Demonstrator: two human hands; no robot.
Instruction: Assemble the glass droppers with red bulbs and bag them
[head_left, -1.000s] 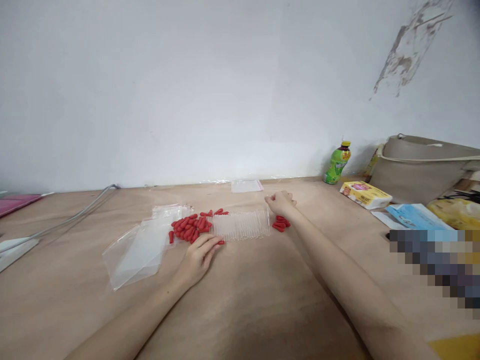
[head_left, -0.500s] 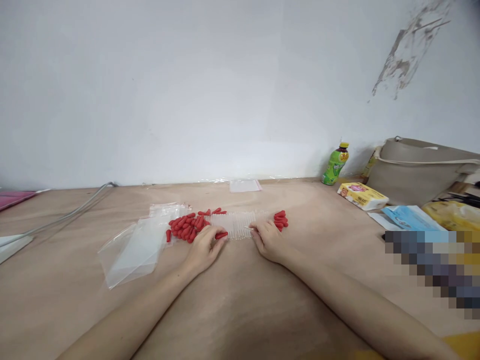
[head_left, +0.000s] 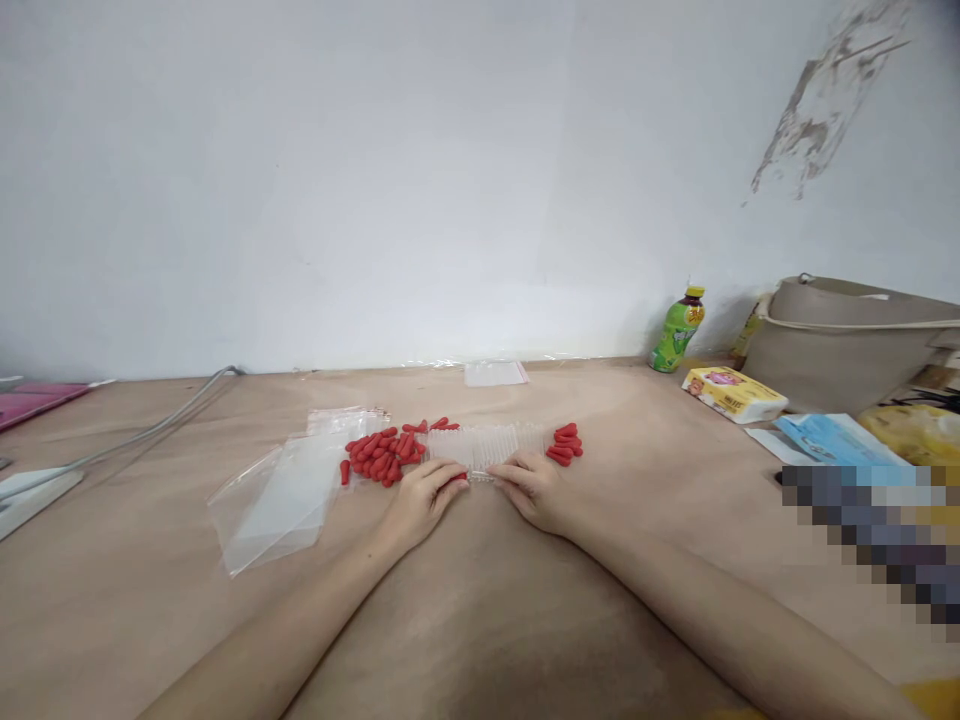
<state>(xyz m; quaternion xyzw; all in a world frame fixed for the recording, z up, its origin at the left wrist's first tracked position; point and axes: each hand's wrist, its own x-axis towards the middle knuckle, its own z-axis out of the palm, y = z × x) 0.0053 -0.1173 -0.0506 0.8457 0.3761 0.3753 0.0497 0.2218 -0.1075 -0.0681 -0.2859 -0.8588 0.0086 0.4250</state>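
My left hand (head_left: 424, 500) is closed round a red rubber bulb (head_left: 461, 477), of which only the tip shows past the fingers. Facing it, my right hand (head_left: 534, 492) pinches a thin clear tube (head_left: 481, 474), its end pointing toward the bulb; whether the two touch is too small to tell. Just beyond both hands lies a row of clear tubes (head_left: 491, 443) side by side. A heap of red bulbs (head_left: 381, 456) sits to the left of the row, and a smaller group of red bulbs (head_left: 567, 444) lies at its right end.
Clear plastic bags (head_left: 281, 500) lie left of the heap, and a small bag (head_left: 496, 374) is by the wall. A grey cable (head_left: 165, 415) crosses the far left. On the right are a green bottle (head_left: 676, 330), a yellow tissue pack (head_left: 735, 394), a blue packet (head_left: 840, 440) and a grey bag (head_left: 847, 350).
My hands have come closer together and slightly nearer to me, bringing the red bulb and the clear tube toward each other. The view has shifted a little.
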